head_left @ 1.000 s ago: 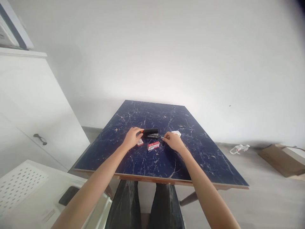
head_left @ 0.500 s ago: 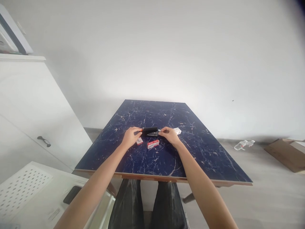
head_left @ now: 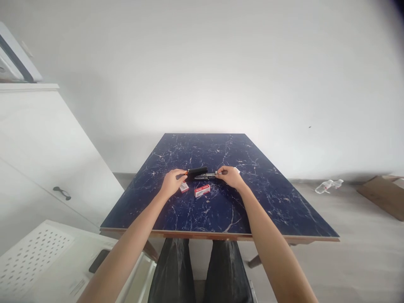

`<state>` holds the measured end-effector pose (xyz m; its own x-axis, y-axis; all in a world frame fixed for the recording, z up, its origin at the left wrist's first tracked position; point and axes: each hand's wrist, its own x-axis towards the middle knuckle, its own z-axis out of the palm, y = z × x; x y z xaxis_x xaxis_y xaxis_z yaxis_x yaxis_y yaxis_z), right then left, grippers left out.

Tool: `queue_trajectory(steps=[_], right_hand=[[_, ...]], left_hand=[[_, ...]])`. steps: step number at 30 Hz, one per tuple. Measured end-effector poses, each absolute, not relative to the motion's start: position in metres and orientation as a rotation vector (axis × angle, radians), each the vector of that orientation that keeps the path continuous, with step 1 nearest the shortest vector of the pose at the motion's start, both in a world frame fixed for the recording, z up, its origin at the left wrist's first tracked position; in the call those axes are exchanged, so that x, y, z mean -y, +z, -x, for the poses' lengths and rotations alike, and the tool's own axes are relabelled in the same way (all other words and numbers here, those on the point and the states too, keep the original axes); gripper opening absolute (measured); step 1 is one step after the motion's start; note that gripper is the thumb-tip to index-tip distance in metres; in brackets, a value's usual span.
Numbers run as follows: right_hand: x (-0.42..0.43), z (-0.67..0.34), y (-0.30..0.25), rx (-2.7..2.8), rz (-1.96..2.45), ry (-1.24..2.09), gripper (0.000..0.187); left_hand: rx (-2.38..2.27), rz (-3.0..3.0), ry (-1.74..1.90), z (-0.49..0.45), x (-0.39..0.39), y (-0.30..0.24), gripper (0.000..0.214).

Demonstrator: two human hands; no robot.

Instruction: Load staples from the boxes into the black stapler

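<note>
Here, the stapler point(head_left: 198, 171) lies open near the middle of the table point(head_left: 268, 210), its black top lifted off the metal rail. The left hand point(head_left: 172, 182) clamps its rear end from 9 o'clock, apparently bracing it against sliding. The right hand point(head_left: 229, 176) pinches the rail's tip from 3 o'clock. A red staple box point(head_left: 202, 190) lies just beside the stapler at 6 o'clock.

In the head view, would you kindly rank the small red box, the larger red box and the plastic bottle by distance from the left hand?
1. small red box, right beside the left hand.
2. larger red box, on the table, further right.
3. plastic bottle, on the floor, far right.
</note>
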<state>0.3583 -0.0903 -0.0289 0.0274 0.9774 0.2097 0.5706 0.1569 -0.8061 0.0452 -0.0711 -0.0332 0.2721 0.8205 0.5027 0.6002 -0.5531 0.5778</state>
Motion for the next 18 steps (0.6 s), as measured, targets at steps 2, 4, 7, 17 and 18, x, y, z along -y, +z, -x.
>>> queue_trajectory(steps=[2,4,7,17,18], right_hand=[[0.094,-0.365,-0.025,1.634,1.539,0.603,0.02],[0.097,-0.365,-0.022,1.632,1.534,0.555,0.02],[0.098,-0.359,-0.021,1.674,1.495,0.531,0.018],[0.099,-0.341,-0.019,1.813,1.467,0.542,0.016],[0.1,-0.34,-0.018,1.816,1.464,0.541,0.016]], left_hand=[[-1.301,-2.27,1.158,-0.045,0.07,-0.034,0.02],[-1.306,-2.261,1.16,-0.045,0.07,-0.034,0.021],[-1.323,-2.25,1.145,-0.045,0.07,-0.034,0.022],[-1.323,-2.226,1.127,-0.043,0.07,-0.032,0.024],[-1.32,-2.215,1.131,-0.042,0.069,-0.032,0.024]])
